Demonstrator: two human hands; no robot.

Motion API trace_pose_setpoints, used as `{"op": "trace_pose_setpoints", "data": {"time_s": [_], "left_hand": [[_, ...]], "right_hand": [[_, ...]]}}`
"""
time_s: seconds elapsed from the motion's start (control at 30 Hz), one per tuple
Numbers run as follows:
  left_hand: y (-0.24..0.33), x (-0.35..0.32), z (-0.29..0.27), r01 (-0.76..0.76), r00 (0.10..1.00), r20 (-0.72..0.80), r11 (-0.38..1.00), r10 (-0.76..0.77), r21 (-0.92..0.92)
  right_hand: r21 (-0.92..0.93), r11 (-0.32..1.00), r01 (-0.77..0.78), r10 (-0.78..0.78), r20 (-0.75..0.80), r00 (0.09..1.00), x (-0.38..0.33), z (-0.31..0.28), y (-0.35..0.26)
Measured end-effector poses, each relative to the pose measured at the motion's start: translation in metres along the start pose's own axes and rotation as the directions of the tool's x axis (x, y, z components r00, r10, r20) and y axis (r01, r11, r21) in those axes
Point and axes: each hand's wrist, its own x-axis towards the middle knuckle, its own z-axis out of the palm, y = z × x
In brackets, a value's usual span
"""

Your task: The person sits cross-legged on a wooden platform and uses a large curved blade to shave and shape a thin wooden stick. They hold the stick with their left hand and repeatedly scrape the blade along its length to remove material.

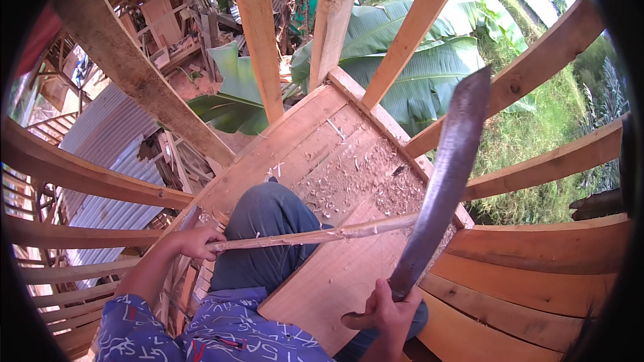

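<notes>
My left hand (200, 241) is closed around the near-left end of a long, thin wooden stick (295, 238), which runs across above my knee toward the right. In my right hand (389, 312) is a machete (448, 161) with a broad dark blade, gripped by its wooden handle and pointing up and away. The blade crosses in front of the stick's far end, hiding it; whether they touch I cannot tell. The stick looks pale and rough, as if shaved. Beneath it lies a flat wooden board (349, 271) beside my legs.
Wood shavings (355, 177) litter the plank floor (268, 161). Upright wooden posts (258, 40) and a low plank wall (530, 281) ring me. Outside are banana leaves (429, 74), corrugated metal sheets (111, 154) and scrap timber (161, 20).
</notes>
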Motion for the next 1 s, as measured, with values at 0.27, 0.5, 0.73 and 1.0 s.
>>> {"op": "trace_pose_setpoints", "data": {"time_s": [0.27, 0.5, 0.73, 1.0], "left_hand": [[0.003, -0.005, -0.002, 0.046, 0.999, 0.013, 0.998, -0.045, -0.037], [-0.002, -0.001, 0.001, 0.009, 1.000, -0.008, 1.000, -0.009, -0.005], [0.004, -0.001, -0.006, 0.100, 0.994, 0.054, 0.995, -0.098, -0.023], [0.002, -0.003, -0.004, 0.037, 0.999, 0.020, 0.999, -0.037, 0.005]], "right_hand": [[-0.128, 0.983, -0.133, 0.145, 0.093, 0.985, -0.010, 0.002, 0.001], [0.026, 1.000, 0.007, -0.007, -0.020, 1.000, -0.002, 0.006, -0.006], [-0.197, 0.971, -0.139, 0.158, 0.088, 0.983, -0.016, 0.002, -0.004], [-0.092, 0.990, -0.111, 0.110, -0.010, 0.994, -0.017, 0.022, -0.010]]}}
